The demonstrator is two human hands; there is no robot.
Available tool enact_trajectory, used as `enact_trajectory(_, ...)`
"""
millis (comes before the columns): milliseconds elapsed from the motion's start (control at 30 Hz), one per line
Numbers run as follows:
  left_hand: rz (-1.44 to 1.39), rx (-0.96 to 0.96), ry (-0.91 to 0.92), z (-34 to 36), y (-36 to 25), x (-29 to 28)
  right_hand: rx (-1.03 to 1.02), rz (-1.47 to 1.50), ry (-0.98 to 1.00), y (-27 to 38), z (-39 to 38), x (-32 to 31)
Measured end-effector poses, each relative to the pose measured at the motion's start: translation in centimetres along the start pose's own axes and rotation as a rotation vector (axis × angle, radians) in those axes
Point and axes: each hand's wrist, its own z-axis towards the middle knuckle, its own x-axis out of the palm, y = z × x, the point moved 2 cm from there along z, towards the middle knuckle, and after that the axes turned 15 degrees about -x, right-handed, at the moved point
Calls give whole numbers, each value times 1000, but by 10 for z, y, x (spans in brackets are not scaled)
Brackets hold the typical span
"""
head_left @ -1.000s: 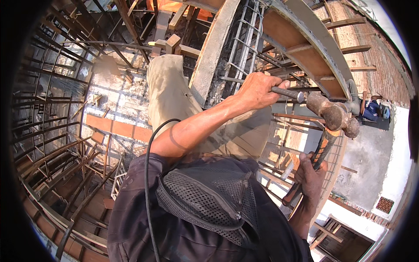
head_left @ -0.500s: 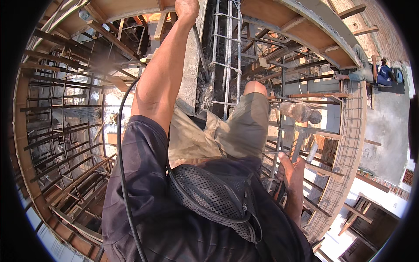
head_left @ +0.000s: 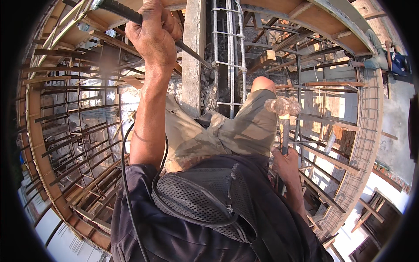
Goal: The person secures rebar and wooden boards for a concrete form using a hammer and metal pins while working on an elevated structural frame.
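Note:
My left hand (head_left: 152, 37) is wrapped round a long dark steel chisel (head_left: 194, 54) at the upper left. Its ribbed upper end sticks out to the left of my fist. The chisel slants down to the right, its tip at the rough, broken concrete (head_left: 208, 83) beside the rebar cage (head_left: 230, 52). Whether the tip touches is too small to tell. In my right hand (head_left: 286, 166) is a hammer (head_left: 283, 139), gripped by the handle with its worn, dusty head (head_left: 283, 107) up, above my right thigh.
A raised concrete strip (head_left: 192, 56) runs along the left of the rebar cage. Around me are timber formwork boards (head_left: 301, 13) and steel bars with deep gaps below. Mesh reinforcement (head_left: 364, 118) lines the right beam. Another person (head_left: 397, 63) sits at far right. A black cable (head_left: 124, 161) hangs by my left arm.
My left hand and the chisel have come lower into view, showing the bar's upper end. The hammer head has shifted left, its handle now more upright. The whole view has shifted slightly.

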Motion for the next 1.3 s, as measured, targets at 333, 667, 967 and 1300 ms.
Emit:
enact_trajectory(333, 92, -59, 102, -30, 5, 8, -19, -59, 81, -27, 3, 13)
enact_trajectory(667, 604, -124, 278, -37, 26, 84, -1043, 152, -134, 174, -47, -17)
enact_trajectory(967, 489, -54, 242, -28, 20, 44, -699, -345, 108, 204, -50, 27)
enact_trajectory(1300, 444, -64, 259, -34, 20, 31, -1374, -48, -99, 254, -102, 60)
